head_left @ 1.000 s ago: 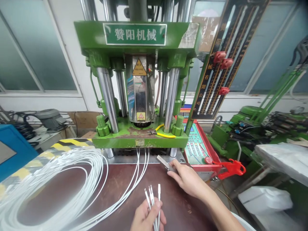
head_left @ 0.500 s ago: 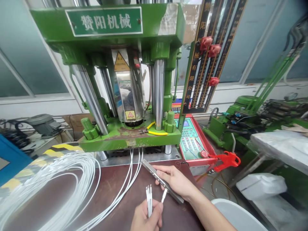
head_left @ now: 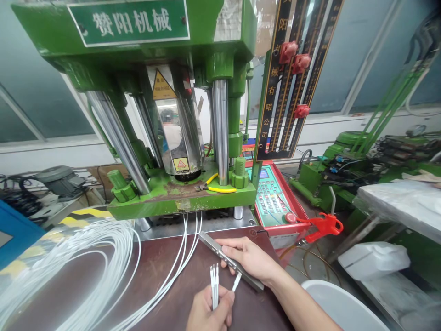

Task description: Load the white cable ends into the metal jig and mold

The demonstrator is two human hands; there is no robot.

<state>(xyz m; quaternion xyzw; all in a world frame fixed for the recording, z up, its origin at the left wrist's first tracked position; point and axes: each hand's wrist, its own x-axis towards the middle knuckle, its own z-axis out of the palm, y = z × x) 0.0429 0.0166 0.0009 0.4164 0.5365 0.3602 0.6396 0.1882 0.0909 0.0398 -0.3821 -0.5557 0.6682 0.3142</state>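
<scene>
Head view: over the worktop, the metal bar, probably heavy, was clasped near mid-length by the right grip; likely bendable white cables were pinched below their tips by the left grip.

Left hand pinching white cable ends, one against metal bar in right hand — green press behind
</scene>
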